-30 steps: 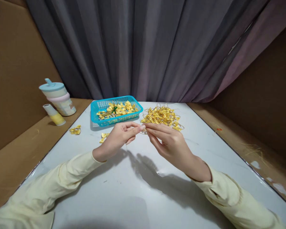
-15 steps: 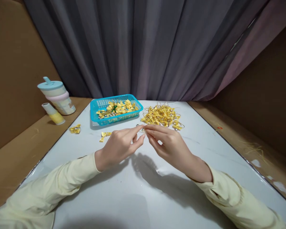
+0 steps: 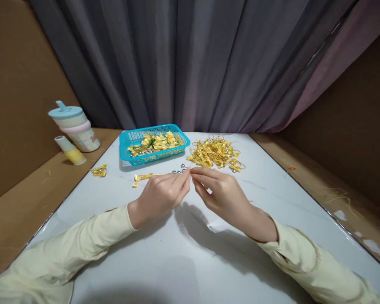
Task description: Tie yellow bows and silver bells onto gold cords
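Note:
My left hand [image 3: 163,192] and my right hand [image 3: 226,196] meet at the fingertips above the middle of the white table [image 3: 164,261]. Both are closed in a pinch; what lies between the fingertips is too small and hidden to make out. Small silver bells [image 3: 178,172] show just behind my left fingertips. A yellow ribbon bow [image 3: 141,179] lies behind my left hand, partly covered by it. Beyond my right hand is a pile of yellow bows [image 3: 215,152] with bells and thin cords.
A blue basket [image 3: 155,159] at the back holds more yellow bows. Another small bow bunch [image 3: 99,170] lies at the left. A lidded cup [image 3: 79,128] and a yellow-and-white tube [image 3: 70,150] stand beyond the left table edge. Grey curtains hang behind.
My left fingers have drawn together into a tighter pinch, and my left hand has shifted slightly. Silver bells behind the fingertips are now more visible. My right hand has moved slightly left.

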{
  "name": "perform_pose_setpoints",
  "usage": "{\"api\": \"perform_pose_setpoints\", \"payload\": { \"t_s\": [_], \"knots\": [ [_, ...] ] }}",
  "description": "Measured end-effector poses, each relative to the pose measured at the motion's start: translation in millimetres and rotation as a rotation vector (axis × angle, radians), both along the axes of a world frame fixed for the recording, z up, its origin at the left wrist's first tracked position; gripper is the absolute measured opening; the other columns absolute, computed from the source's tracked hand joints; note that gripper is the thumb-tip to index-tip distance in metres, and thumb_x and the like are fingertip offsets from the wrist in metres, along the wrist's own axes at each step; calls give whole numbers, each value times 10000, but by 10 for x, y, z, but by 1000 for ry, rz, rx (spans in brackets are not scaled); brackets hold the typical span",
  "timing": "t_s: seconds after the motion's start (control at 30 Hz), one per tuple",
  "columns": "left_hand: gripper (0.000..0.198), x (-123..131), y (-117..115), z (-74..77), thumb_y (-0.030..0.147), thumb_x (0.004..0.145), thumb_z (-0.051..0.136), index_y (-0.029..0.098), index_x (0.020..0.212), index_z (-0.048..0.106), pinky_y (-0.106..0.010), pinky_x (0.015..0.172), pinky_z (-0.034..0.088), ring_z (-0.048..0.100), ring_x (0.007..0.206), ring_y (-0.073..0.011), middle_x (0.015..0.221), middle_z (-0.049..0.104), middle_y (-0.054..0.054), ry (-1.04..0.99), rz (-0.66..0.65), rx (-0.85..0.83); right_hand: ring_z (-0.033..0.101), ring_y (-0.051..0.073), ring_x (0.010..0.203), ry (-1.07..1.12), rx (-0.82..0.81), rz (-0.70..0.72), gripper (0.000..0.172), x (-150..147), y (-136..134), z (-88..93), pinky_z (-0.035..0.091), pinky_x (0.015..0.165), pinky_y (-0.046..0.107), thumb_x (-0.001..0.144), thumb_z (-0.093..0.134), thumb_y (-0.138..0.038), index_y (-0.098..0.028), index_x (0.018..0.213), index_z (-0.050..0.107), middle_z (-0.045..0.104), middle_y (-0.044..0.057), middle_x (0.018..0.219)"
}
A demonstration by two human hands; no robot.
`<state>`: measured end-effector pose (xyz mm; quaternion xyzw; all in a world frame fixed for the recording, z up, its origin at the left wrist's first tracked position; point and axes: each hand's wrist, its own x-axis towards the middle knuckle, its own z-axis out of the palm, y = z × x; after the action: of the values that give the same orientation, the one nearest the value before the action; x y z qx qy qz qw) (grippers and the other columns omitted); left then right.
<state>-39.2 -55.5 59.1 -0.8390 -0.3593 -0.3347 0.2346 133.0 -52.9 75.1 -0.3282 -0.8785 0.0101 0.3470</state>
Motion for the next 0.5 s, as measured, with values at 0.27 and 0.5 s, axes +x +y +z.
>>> {"api": "perform_pose_setpoints", "payload": {
  "t_s": [0.27, 0.5],
  "knots": [
    [197, 4, -13, 22, 133, 853, 484, 44, 938, 638, -241, 394, 345, 558, 431, -119, 492, 602, 1, 65, -7, 119, 648, 202, 874, -25, -25, -43, 235, -17, -7, 14, 535, 740, 315, 847, 445, -120, -116, 929, 665, 676, 77, 1014],
    [171, 6, -9, 3, 146, 841, 490, 82, 870, 646, -231, 436, 350, 570, 464, -123, 505, 600, 1, -21, -39, -12, 647, 205, 875, -12, -140, -99, 238, -27, -2, 49, 512, 741, 305, 836, 447, -123, -117, 915, 671, 684, 74, 987]
  ]
}}
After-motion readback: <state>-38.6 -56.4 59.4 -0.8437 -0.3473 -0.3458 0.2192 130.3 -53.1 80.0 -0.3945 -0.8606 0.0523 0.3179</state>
